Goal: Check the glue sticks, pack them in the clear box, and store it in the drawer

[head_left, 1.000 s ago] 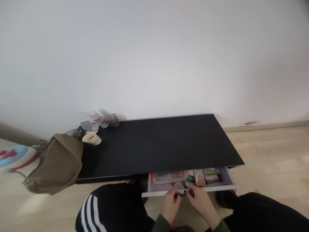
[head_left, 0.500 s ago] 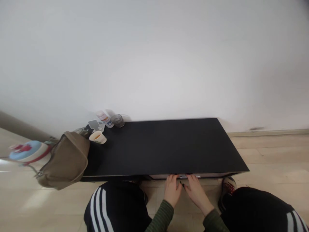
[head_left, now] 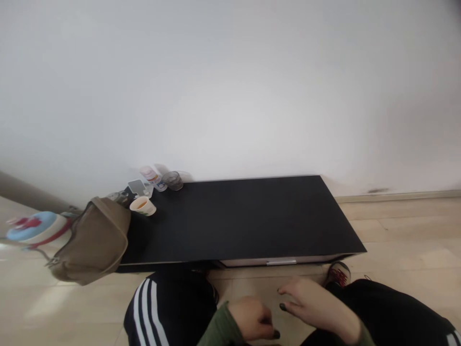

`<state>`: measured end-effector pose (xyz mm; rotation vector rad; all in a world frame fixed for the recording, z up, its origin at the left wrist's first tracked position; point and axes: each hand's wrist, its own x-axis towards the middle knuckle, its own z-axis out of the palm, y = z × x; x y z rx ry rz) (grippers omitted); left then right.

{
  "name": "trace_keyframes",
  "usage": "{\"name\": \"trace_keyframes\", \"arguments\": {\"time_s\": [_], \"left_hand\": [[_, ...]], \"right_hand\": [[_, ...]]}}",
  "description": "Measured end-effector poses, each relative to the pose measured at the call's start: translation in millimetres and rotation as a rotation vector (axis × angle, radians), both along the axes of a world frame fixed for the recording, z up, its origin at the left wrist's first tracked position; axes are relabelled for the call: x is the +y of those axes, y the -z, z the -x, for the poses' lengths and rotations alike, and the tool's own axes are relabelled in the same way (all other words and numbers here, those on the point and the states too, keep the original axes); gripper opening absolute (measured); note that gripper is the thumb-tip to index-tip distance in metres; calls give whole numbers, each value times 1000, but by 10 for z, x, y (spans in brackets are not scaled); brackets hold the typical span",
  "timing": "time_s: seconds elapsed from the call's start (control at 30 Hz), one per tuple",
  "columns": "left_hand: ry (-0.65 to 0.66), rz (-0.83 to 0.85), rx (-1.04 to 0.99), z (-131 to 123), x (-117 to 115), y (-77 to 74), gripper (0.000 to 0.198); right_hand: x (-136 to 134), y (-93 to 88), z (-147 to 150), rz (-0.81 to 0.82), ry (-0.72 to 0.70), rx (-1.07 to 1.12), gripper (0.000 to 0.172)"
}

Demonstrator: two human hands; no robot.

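In front of me stands a low black cabinet [head_left: 245, 216] with a light drawer front [head_left: 245, 263] bearing a silver handle [head_left: 281, 262]. The drawer sits closed against the cabinet. Below that edge, my left hand [head_left: 252, 317] has its fingers curled in, with the thumb sticking out, and no object shows in it. My right hand [head_left: 308, 300] is beside it, a little apart, thumb and forefinger spread and holding nothing. Neither hand touches the cabinet.
A brown bag [head_left: 95, 240] hangs over the cabinet's left end, next to a blue-lidded container [head_left: 43, 228]. Behind it are a paper cup [head_left: 143, 206] with amber liquid, a bottle [head_left: 153, 178], a glass [head_left: 173, 180] and a grey-white flat item [head_left: 137, 187]. My knees flank the drawer.
Both hands have left the drawer handle and drawn back toward me. The left fingers have curled in, and the handle is now in full sight. The view has shifted slightly.
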<state>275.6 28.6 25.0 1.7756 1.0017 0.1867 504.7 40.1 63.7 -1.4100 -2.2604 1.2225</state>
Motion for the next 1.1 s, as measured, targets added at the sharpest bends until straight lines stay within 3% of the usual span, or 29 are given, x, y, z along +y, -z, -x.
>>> {"name": "trace_keyframes", "arguments": {"time_s": [0.07,0.1,0.13,0.2,0.27,0.3,0.37,0.4,0.47,0.57,0.67,0.77,0.83,0.9,0.97,1.03,1.07,1.1], "left_hand": [[77,80,-300,113,68,-379,24],[50,126,-472,156,123,-525,27],[-27,161,-652,183,187,-630,33],[-201,208,-947,178,326,-726,61],[-417,244,-1208,90,461,-719,84],[-520,268,-1317,23,523,-696,88],[-668,342,-1472,-123,624,-637,88],[-687,381,-1506,-187,660,-601,89],[-662,457,-1573,-270,698,-518,89],[-573,529,-1696,-271,692,-394,93],[-521,529,-1751,-217,687,-336,99],[-553,483,-1642,-200,713,-319,96],[-602,394,-1429,-201,719,-262,88],[-667,199,-1134,-189,689,-127,74],[-716,-104,-786,-150,616,91,54],[-697,-412,-403,-92,514,360,39],[-672,-521,-236,-62,463,500,38],[-655,-593,-108,-34,416,634,40]], "right_hand": [[34,-584,-95,-75,-206,176,23],[55,-815,-129,-115,-294,327,22],[81,-986,-146,-158,-348,561,21],[160,-1124,-117,-215,-427,1098,23],[288,-1027,-6,-143,-376,1545,40],[367,-920,68,-44,-267,1690,50],[527,-651,218,206,93,1838,66],[593,-511,279,332,258,1854,70],[668,-269,348,511,423,1870,74],[649,-80,330,576,464,1915,79],[599,-87,265,538,482,1872,79],[580,-45,229,546,455,1795,76],[543,157,221,566,437,1715,69],[463,527,217,621,434,1529,49],[354,1006,214,770,457,1160,23],[254,1491,214,915,596,767,18],[222,1704,215,962,737,615,16],[207,1887,216,974,807,564,15]]}}
